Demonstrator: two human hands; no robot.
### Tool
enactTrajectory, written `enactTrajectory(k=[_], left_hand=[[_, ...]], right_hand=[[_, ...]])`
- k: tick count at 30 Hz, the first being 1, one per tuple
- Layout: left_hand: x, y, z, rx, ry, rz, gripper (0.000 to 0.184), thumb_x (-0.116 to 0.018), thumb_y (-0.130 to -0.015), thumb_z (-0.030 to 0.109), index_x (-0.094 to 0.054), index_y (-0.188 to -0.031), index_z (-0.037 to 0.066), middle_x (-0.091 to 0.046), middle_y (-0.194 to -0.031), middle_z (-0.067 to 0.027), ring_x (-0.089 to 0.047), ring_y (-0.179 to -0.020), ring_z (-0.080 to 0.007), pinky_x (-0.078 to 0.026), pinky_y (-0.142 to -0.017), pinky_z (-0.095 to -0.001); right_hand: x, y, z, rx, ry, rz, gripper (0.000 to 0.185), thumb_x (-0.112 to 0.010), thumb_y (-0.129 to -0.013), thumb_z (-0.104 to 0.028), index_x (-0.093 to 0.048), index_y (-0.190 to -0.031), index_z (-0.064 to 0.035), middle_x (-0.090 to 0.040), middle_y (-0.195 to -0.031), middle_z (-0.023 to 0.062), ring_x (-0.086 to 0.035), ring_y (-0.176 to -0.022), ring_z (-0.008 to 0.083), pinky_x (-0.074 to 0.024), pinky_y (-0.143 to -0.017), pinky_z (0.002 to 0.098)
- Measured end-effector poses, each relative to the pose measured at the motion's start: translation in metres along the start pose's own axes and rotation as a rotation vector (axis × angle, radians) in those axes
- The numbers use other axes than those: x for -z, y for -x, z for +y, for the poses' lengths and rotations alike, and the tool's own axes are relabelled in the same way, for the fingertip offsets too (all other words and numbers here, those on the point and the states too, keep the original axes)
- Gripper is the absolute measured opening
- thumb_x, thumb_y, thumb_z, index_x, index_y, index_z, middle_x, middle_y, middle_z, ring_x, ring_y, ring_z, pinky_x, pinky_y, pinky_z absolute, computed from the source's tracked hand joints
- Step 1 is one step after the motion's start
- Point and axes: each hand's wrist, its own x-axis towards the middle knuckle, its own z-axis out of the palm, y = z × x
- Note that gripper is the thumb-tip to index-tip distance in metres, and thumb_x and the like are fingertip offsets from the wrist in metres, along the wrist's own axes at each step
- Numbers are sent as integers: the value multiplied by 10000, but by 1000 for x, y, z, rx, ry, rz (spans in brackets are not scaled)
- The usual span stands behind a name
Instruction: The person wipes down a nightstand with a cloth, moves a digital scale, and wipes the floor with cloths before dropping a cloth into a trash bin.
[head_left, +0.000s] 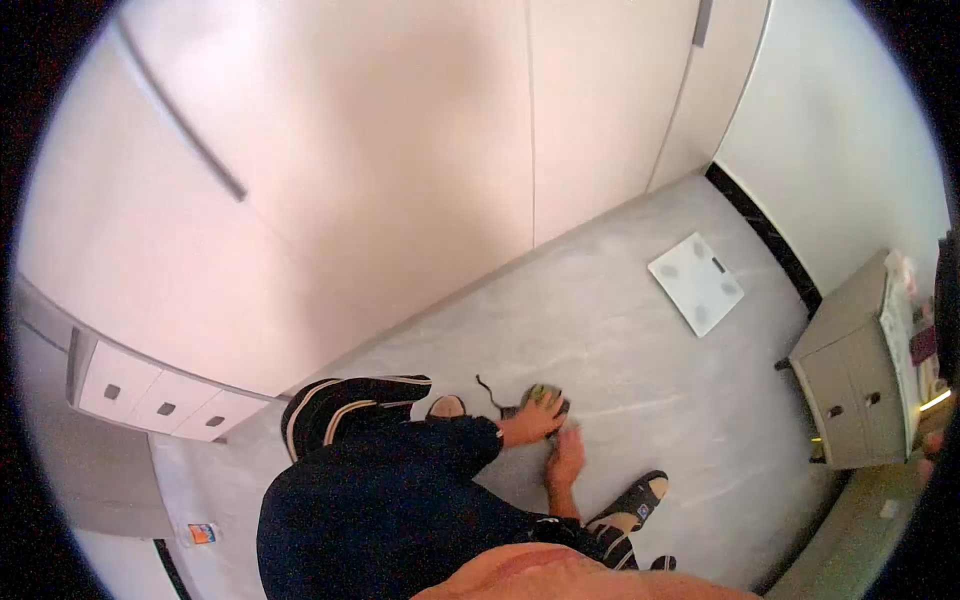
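On the grey floor, my left hand presses down over a small dark object with a yellow-green patch. Its fingers are bent around it and hide most of it, so I cannot make out its kind. A thin dark cord trails from beside it toward the upper left. Just below, my right hand is stretched out with its fingertips close to the object; they are slightly blurred, and I cannot tell whether they touch it. My sandalled feet are on either side, one sandal at the right.
Tall pale cabinet doors line the far side. A white bathroom scale lies on the floor at the upper right. A small grey cabinet with things on top stands at the right. White drawers and an orange-labelled packet are at the left.
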Motion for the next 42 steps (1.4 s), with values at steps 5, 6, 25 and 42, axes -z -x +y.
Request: enactTrajectory(k=[5, 6, 25, 42], left_hand=[[16, 74, 18, -29, 244, -221, 323, -481, -862, 224, -575, -1146, 101, -410, -1306, -259, -399, -1191, -469, -420, -883, -574], [43, 73, 14, -99, 257, -487, 304, -540, -805, 191, -618, -1076, 77, -518, -1213, -245, -491, -1102, -443, -461, -832, -513], [87, 109, 16, 257, 496, -239, 349, -563, -842, 296, -578, -1030, 3, -627, -929, -201, -607, -870, -382, -493, -712, -488], [89, 77, -8, 734, 2035, 179, 578, -572, -839, 513, -573, -1095, -5, -606, -1010, -107, -587, -909, -228, -472, -764, -394]], right_hand=[[24, 53, -39, -43, -40, -288, 366, -519, -842, -129, -563, -1202, -75, -550, -1245, 154, -506, -1153, 351, -430, -899, 419], [27, 59, -40, -100, -123, -319, 373, -528, -842, -150, -561, -1207, -84, -556, -1236, 153, -509, -1149, 345, -437, -893, 407], [67, 88, -19, -439, -6, 198, 334, -650, -785, -299, -602, -896, 14, -613, -754, 115, -578, -652, 189, -460, -577, 365], [119, 68, -49, -839, -1137, 336, 411, -532, -912, -363, -582, -1032, 27, -622, -928, 112, -599, -799, 210, -494, -688, 353]])
